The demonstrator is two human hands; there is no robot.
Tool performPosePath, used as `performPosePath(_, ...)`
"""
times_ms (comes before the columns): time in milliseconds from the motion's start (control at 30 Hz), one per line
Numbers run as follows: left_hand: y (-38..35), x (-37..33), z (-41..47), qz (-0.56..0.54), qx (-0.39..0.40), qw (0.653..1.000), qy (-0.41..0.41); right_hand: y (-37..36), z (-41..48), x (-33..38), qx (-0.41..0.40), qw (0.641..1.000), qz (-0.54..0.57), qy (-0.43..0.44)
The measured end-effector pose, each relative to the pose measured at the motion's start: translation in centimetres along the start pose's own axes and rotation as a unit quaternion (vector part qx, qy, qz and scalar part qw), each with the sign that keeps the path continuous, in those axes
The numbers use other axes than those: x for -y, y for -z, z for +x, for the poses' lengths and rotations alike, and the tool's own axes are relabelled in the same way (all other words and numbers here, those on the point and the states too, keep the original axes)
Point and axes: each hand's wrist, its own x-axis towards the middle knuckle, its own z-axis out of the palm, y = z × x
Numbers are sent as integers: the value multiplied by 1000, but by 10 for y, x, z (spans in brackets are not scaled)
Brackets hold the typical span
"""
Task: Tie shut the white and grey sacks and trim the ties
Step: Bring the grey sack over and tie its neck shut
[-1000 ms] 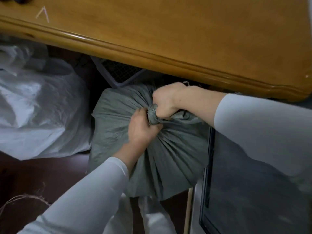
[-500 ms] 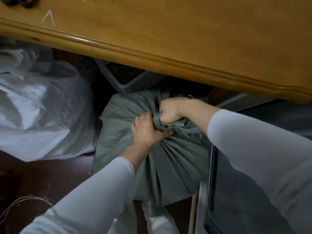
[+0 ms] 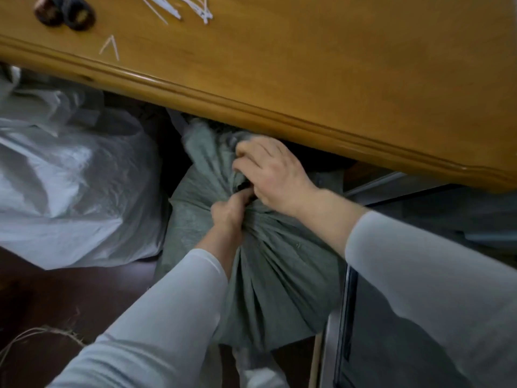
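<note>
A grey woven sack (image 3: 274,278) stands on the floor under the table edge, its mouth gathered into a bunch. My left hand (image 3: 228,212) grips the gathered neck from below. Above it, my right hand (image 3: 271,172) lies over the loose top of the neck, fingers curled into the fabric. A white sack (image 3: 70,186) lies slumped to the left, its mouth loose. White cable ties (image 3: 179,8) lie in a small pile on the table top, with one bent tie piece (image 3: 110,49) nearer the edge. Dark scissor handles (image 3: 64,15) show at the top left.
The wooden table (image 3: 335,79) overhangs the sacks, its moulded edge close above my right hand. A dark framed panel (image 3: 391,331) stands against the grey sack's right side. Straw-coloured twine (image 3: 36,334) lies on the dark floor at the lower left.
My right hand has shifted from a fist round the neck to lying over the sack's top. The left hand keeps its grip. The view tilted up, showing more table top.
</note>
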Motion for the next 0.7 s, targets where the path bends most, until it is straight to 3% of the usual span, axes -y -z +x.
performPosePath(33, 5, -1, 2, -47, -5, 998, 39, -5, -8, 6, -29, 999, 3, -26)
performPosePath(67, 10, -2, 6, -76, 15, 995, 67, -7, -13, 11, 5, 998, 23, -64)
performPosePath(100, 14, -3, 7, -97, 56, 989, 93, -9, -14, 15, 88, 987, 67, -115)
performPosePath(167, 20, -5, 12, -115, 109, 978, 133, -10, -12, 20, 335, 907, 168, -190)
performPosePath(200, 22, -9, 12, -133, 118, 973, 149, -10, -7, 19, 404, 876, 179, -194)
performPosePath(233, 24, -12, 12, -157, 127, 966, 164, -10, 1, 19, 428, 867, 173, -190)
performPosePath(300, 27, -21, 11, -195, 142, 956, 169, 0, 23, 21, 384, 892, 145, -188)
performPosePath(400, 29, -38, 6, -249, 162, 942, 155, 23, 59, 22, 220, 951, 119, -181)
performPosePath(533, 30, -51, 8, -266, 151, 936, 175, 43, 100, 14, 37, 969, 128, -208)
performPosePath(600, 31, -53, 13, -284, 152, 927, 194, 40, 119, 3, 10, 965, 121, -233)
performPosePath(700, 30, -61, 7, -282, 147, 925, 208, 28, 146, -19, 67, 956, 118, -259)
